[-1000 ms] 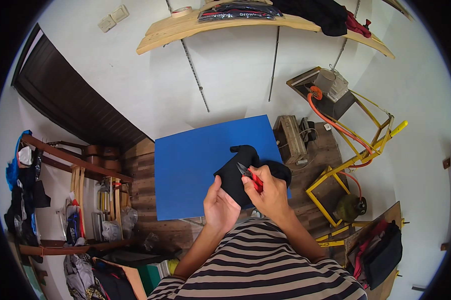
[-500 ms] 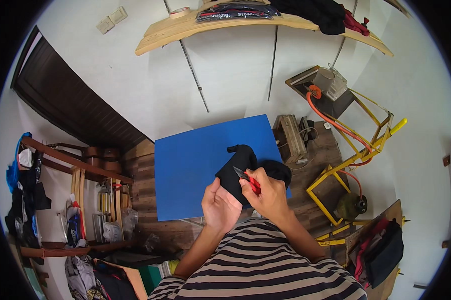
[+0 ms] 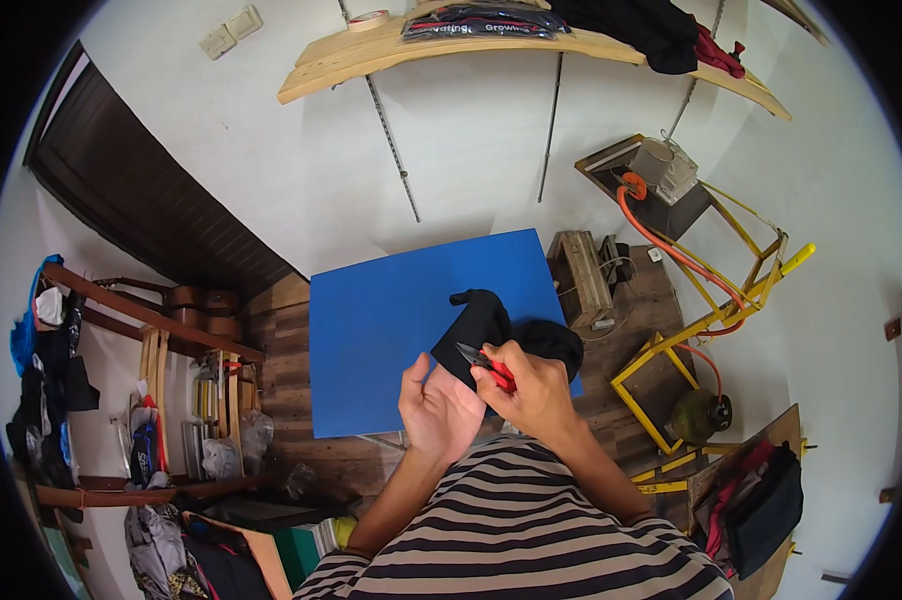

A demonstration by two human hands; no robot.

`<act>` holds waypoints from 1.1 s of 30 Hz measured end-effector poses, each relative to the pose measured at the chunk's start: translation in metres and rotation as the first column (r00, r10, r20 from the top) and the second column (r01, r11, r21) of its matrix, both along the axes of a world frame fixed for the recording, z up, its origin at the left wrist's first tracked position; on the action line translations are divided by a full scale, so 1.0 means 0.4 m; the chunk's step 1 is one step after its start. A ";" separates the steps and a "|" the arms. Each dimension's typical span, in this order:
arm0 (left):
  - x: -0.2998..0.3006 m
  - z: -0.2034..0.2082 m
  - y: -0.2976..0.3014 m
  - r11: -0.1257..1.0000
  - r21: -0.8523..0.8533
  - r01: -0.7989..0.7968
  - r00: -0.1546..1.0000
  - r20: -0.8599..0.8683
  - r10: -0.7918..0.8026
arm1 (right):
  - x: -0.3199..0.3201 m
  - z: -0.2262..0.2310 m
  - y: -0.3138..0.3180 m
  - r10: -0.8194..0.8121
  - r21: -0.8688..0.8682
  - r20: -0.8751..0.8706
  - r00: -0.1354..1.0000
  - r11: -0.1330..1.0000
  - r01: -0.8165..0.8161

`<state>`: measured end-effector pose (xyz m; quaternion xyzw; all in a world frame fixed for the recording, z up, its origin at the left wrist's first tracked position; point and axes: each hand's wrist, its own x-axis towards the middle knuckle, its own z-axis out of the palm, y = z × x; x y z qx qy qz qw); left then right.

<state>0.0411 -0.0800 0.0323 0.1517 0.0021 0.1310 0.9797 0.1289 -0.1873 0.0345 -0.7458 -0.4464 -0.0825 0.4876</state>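
A black cloth piece (image 3: pixel 476 325) lies bunched over the near part of the blue tabletop (image 3: pixel 391 310), with one end curled up at the far side. My left hand (image 3: pixel 443 412) holds its near edge from below, palm up. The thumb stands apart, and the cloth covers the other fingers. Closed around small red-handled snips (image 3: pixel 501 375), my right hand (image 3: pixel 531 390) is just right of the left palm. The dark pointed blades lie over the cloth, aimed left; whether they touch it I cannot tell.
A wooden crate (image 3: pixel 581 280) stands right of the table. Beyond it is a yellow metal frame (image 3: pixel 661 375) with an orange hose (image 3: pixel 671 252) and a green gas cylinder (image 3: pixel 699 415). Cluttered shelves (image 3: pixel 161 335) stand at left; a wooden shelf (image 3: pixel 351 55) hangs on the far wall.
The snips and my right hand have shifted slightly left, and the blades now point more flatly to the left. My left hand stays under the cloth's edge.
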 end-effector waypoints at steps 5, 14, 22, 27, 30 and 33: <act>-0.002 -0.011 0.008 1.000 -0.008 0.015 1.000 -0.020 -0.015 | 0.002 -0.002 0.003 0.011 0.005 0.034 0.999 1.000 -0.011; 0.004 -0.013 0.004 0.999 0.013 0.029 0.999 -0.045 -0.029 | 0.006 -0.002 -0.001 0.061 -0.034 0.041 0.997 0.998 -0.059; 0.004 -0.013 0.004 0.998 0.025 0.057 0.998 -0.015 -0.057 | 0.009 -0.008 -0.002 0.104 0.015 0.074 0.992 0.994 -0.105; 0.000 -0.017 0.004 0.998 0.021 0.061 0.998 -0.004 -0.061 | 0.004 -0.008 -0.007 0.107 0.018 0.079 0.991 0.994 -0.108; 0.000 -0.015 0.004 0.998 0.024 0.055 0.998 -0.006 -0.055 | 0.001 -0.008 -0.012 0.124 -0.062 0.068 0.990 0.991 -0.120; -0.003 -0.010 -0.001 0.999 0.020 0.050 0.999 -0.019 -0.050 | 0.000 -0.009 -0.013 0.125 -0.069 0.067 0.990 0.990 -0.121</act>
